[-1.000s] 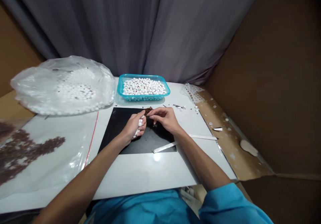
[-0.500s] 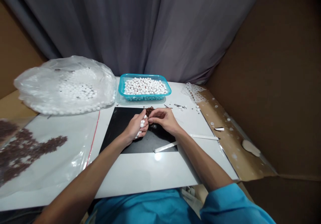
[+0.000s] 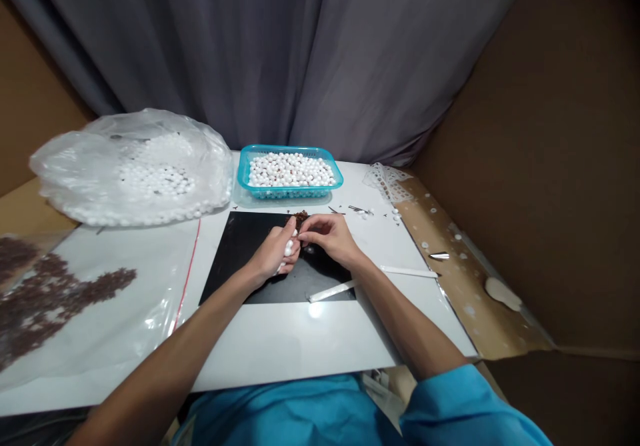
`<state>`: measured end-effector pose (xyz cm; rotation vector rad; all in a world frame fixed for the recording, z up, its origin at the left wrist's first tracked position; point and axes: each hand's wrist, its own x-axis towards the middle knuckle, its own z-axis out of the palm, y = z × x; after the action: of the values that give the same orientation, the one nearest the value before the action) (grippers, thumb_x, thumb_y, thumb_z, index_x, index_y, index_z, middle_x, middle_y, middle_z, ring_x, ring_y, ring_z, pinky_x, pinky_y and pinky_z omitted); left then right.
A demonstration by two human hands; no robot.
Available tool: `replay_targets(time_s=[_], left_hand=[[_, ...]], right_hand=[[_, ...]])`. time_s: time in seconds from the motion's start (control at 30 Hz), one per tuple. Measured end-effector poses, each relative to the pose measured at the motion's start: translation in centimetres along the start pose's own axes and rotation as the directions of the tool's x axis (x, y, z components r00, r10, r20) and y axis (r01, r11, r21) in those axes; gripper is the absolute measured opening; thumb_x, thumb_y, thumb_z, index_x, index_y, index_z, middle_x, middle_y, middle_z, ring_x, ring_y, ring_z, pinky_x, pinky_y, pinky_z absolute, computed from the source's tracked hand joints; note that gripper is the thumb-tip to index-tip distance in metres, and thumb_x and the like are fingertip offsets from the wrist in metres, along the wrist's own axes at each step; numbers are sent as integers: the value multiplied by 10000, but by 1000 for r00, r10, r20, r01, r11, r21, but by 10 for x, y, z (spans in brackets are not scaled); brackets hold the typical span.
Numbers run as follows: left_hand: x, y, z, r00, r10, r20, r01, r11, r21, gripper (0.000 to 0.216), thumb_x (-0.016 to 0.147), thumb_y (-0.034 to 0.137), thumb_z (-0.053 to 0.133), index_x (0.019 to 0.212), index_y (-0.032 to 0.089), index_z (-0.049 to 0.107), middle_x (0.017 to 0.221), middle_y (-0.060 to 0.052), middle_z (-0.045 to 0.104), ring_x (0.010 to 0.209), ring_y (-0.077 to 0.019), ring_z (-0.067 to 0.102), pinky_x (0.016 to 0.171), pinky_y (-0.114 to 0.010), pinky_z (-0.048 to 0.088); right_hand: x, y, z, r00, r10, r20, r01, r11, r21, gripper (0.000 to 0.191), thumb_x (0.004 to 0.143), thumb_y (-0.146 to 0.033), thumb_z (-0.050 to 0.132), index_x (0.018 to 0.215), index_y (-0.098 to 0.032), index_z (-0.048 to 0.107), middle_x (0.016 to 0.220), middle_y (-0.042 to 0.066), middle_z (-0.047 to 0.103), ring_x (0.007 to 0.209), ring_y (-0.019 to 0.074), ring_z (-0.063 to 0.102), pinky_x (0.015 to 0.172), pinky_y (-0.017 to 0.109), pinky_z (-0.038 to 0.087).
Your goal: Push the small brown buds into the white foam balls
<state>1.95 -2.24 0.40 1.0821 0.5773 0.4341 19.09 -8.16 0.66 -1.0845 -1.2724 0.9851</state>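
My left hand (image 3: pixel 273 254) is curled shut over the black mat (image 3: pixel 240 263), with several white beads (image 3: pixel 289 249) showing between its fingers. My right hand (image 3: pixel 327 236) meets it fingertip to fingertip, pinched on something too small to make out. A small pile of dark brown bits (image 3: pixel 301 218) lies on the mat just beyond both hands. Behind them stands a teal basket (image 3: pixel 290 193) full of white beads.
A clear plastic bag of white beads (image 3: pixel 135 169) sits at the back left. A zip bag with brown bits (image 3: pixel 55 296) lies at the left. White strips (image 3: pixel 333 291) lie by my right wrist. Cardboard walls stand right; a grey curtain hangs behind.
Both hands have stayed together over the mat with only slight finger movement. The view has shifted a little.
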Motion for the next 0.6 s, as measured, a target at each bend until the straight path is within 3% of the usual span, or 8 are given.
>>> replay_targets(time_s=[0.27,0.6], left_hand=[[-4,3,-7,997,-18,80,8,993,121,712,923,797,513,540,205,420,462,45,321,360,-60,267,339,-198,203],[-3,-2,-5,999,12,40,-19,983,185,722,917,797,520,515,201,455,434,21,363,341,-72,304,335,-212,223]], right_hand=[[0,4,-4,1000,5,20,-4,999,-42,295,810,-424,885,849,-149,785,773,43,744,689,167,669,703,293,553],[-1,0,-3,1000,17,22,-16,998,-56,318,771,-433,913,833,-149,784,803,48,751,747,181,677,755,304,556]])
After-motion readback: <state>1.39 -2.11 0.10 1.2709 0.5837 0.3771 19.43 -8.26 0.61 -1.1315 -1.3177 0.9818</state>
